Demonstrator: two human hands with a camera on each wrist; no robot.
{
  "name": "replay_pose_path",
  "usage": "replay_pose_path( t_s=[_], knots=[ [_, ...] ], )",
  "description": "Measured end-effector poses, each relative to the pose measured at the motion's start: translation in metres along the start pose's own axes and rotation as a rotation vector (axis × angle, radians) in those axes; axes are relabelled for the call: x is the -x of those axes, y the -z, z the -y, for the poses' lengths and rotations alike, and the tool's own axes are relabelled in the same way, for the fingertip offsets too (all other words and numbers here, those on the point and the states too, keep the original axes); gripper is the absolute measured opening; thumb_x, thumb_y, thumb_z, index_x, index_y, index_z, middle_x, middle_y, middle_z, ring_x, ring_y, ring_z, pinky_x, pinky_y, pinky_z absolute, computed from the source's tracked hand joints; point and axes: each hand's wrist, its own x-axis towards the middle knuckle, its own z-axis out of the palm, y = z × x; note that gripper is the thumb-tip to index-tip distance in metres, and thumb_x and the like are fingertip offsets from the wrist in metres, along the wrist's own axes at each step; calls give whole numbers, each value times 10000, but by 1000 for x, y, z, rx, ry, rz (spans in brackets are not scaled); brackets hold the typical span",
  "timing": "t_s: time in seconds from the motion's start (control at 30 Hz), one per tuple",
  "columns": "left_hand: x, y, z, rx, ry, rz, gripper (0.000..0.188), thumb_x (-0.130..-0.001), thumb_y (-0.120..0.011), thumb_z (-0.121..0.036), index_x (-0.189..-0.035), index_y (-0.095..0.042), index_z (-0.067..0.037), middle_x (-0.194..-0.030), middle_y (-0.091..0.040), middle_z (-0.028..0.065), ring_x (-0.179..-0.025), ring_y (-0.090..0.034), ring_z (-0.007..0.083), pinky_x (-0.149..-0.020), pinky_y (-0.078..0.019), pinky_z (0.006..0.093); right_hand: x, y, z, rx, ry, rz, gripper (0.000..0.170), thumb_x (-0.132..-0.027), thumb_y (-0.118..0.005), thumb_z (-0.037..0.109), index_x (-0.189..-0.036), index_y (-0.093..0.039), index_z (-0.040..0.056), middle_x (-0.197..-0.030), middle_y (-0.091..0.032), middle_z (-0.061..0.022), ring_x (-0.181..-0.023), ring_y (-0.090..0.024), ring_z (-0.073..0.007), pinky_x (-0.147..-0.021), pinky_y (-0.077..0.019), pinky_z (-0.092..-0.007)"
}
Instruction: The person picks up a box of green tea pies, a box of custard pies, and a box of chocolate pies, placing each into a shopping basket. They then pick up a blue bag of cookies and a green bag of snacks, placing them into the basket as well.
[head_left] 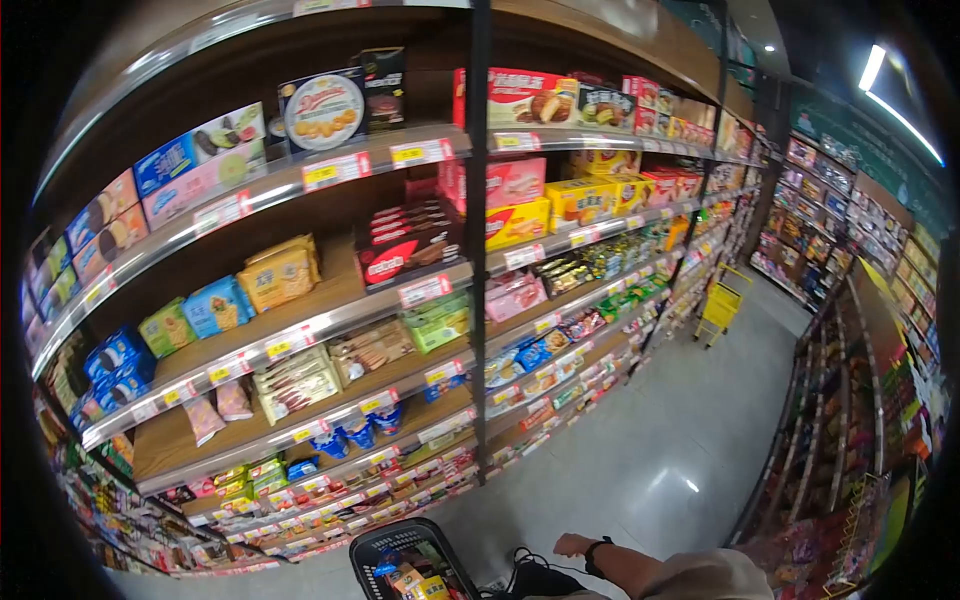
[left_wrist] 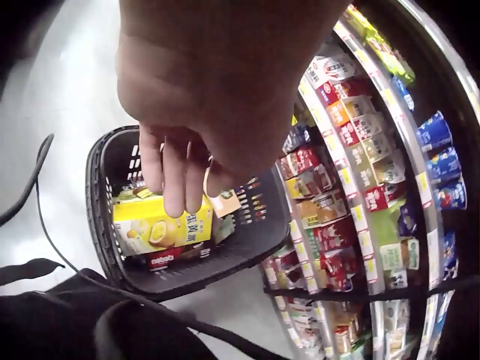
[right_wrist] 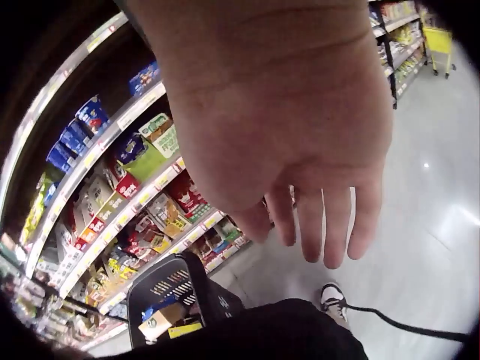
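In the left wrist view, my left hand [left_wrist: 184,161] hangs over a black shopping basket [left_wrist: 105,225], its fingers pointing down and loosely extended. Under the fingertips, a yellow box [left_wrist: 154,232] with a round fruit picture lies in the basket beside a small beige packet [left_wrist: 223,202]. No basket handle is visible, so I cannot tell whether one touches the hand. My right hand [head_left: 575,545] hangs low at the right of the basket [head_left: 365,550] in the head view. The right wrist view shows that hand [right_wrist: 300,150] with straight fingers, holding nothing.
Shelves of boxed and bagged snacks [head_left: 400,260] run along the left. Another shelf row [head_left: 830,380] stands on the right. A yellow cart [head_left: 722,305] is farther down the grey-floored aisle. A cable [left_wrist: 56,247] hangs near the basket, and a shoe [right_wrist: 332,298] shows below.
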Motion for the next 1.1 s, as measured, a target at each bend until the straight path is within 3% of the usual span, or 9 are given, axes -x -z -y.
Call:
replay_pose_path(
  t_s=[0.13,0.17,0.2,0.27,0.33,0.7,0.87,1.0,1.1],
  knots=[
    [-27,-8,-39,-30,-25,62,291,-914,-561,-288,-1054,-665,-54,-824,-704,89,-667,-655,204,-534,-493,329,18,1,1,-117,-123,-30,261,-851,-565,257,-936,-696,48,-893,-700,-145,-805,-672,-284,-664,-544,-421],
    [-32,-9,-50,-42,-28,76,292,-915,-560,-289,-1056,-664,-55,-824,-705,89,-667,-657,204,-534,-493,327,-6,-10,-30,400,249,-51,253,-865,-570,260,-911,-689,42,-871,-692,-125,-783,-650,-274,-673,-538,-421],
    [-33,-12,-63,-52,-33,88,294,-915,-559,-290,-1059,-663,-56,-825,-706,89,-667,-658,204,-533,-494,326,-94,-54,-129,553,540,-229,251,-871,-600,327,-943,-644,91,-851,-661,-59,-646,-577,-192,-521,-479,-390],
    [-45,-18,-79,-76,-44,115,297,-917,-557,-293,-1065,-660,-57,-827,-707,88,-667,-661,204,-533,-494,324,-25,-28,-83,-23,50,-53,247,-868,-602,325,-940,-648,93,-850,-661,-59,-654,-580,-192,-528,-481,-389],
    [-56,-26,-95,-99,-54,136,300,-918,-555,-295,-1070,-658,-58,-828,-708,88,-667,-664,204,-532,-495,321,-5,-21,-78,-144,-70,-59,244,-866,-605,322,-938,-652,94,-850,-661,-59,-662,-583,-193,-535,-483,-388],
    [-87,-87,-157,-137,-28,194,318,-924,-542,-308,-1100,-644,-64,-837,-714,87,-665,-681,205,-527,-500,308,53,-14,-156,-318,-233,-43,224,-852,-616,310,-922,-671,104,-848,-664,-59,-707,-600,-194,-574,-494,-382],
    [-86,-116,-155,-126,32,212,326,-927,-537,-314,-1114,-638,-67,-841,-717,86,-665,-688,206,-525,-502,301,53,-6,-214,-336,-318,-69,216,-845,-622,304,-915,-680,108,-848,-664,-59,-728,-607,-194,-591,-499,-379],
    [-87,-134,-132,-69,84,215,333,-929,-532,-319,-1125,-633,-70,-844,-720,85,-664,-694,206,-524,-503,296,108,52,-207,-285,-68,-225,215,-849,-606,279,-957,-725,135,-795,-657,-44,-722,-611,-195,-616,-504,-367],
    [-96,-142,-100,64,124,239,338,-931,-529,-323,-1133,-630,-71,-846,-721,85,-664,-698,207,-523,-505,293,128,79,-213,-417,-214,-173,279,-875,-627,350,-1053,-717,155,-924,-679,13,-760,-609,-141,-622,-501,-317]
  ],
)
